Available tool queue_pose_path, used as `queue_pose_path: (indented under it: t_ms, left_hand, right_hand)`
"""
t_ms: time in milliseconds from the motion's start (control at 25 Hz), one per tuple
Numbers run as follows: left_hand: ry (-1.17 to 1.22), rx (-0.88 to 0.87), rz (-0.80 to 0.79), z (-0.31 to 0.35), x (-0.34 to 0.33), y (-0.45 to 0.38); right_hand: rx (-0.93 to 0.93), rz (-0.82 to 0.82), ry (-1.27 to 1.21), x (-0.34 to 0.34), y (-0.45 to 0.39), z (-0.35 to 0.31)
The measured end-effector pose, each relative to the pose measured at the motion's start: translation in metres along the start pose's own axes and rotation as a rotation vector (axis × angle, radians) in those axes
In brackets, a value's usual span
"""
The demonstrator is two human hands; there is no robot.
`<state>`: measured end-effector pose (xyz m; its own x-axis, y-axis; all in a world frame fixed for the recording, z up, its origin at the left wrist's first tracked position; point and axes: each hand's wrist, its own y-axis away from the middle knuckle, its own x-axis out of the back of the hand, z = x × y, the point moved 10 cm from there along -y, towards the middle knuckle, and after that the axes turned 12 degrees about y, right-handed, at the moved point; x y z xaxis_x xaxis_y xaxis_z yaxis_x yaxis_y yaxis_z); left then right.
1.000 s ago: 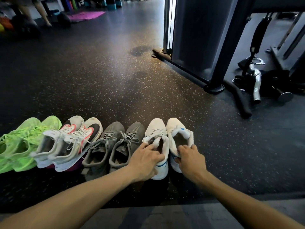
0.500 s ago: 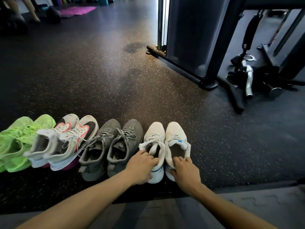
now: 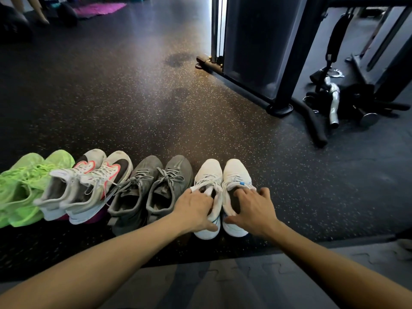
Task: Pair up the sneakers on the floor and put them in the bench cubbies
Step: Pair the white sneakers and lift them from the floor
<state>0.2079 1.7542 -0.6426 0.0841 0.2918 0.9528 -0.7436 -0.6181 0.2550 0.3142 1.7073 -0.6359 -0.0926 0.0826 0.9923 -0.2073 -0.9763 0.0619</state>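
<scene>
Head view shows four pairs lined up on the speckled rubber floor (image 3: 156, 112), toes pointing away: the green pair (image 3: 24, 186) at far left, the white-and-pink pair (image 3: 89, 186) next, the grey pair (image 3: 151, 188) after it, and the white pair at the right end. All pairing appears complete; the step in hand is judged to be taking hold of the white pair for transfer. The bench cubbies are not in view.

Procedure for a secure pick-up: seat the fingers inside each collar and press the thumb against the outside of the heel, so each shoe hangs from a firm pinch. Lift both shoes together and level, keeping them side by side so the pair stays matched. Keep loose laces clear of the neighbouring grey pair.

Left hand (image 3: 196, 210): fingers curled over the collar of the left white sneaker (image 3: 208, 175), tips dipping into the opening, thumb along the heel on the inner side. The hand is closed on the collar in a grip.

Right hand (image 3: 254, 210): fingers spread and only partly bent, resting over the opening of the right white sneaker (image 3: 236, 172), thumb lying against the heel. The hand touches the shoe but is open; no closed grip is evident.
</scene>
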Motion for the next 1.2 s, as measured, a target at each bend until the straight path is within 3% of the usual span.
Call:
queue_pose_path:
  t_ms: [240, 440, 680, 880, 1200]
  left_hand:
    - [-0.054, 0.035, -0.084, 0.002, -0.034, -0.006]
    - [0.053, 0.042, -0.079, -0.004, -0.038, -0.01]
    - [0.161, 0.007, 0.01, -0.006, 0.03, -0.023]
    - [0.185, 0.021, 0.083, -0.016, 0.129, -0.037]
    - [0.287, 0.076, 0.082, -0.012, 0.36, 0.006]
  right_hand:
    - [0.052, -0.19, 0.061, -0.036, 0.006, -0.016]
    - [0.019, -0.18, -0.018, -0.04, 0.003, -0.014]
    - [-0.025, -0.119, -0.148, 0.004, -0.021, 0.01]
    - [-0.057, -0.028, -0.18, 0.09, -0.059, 0.034]
    - [-0.054, 0.012, -0.206, 0.334, -0.091, 0.056]
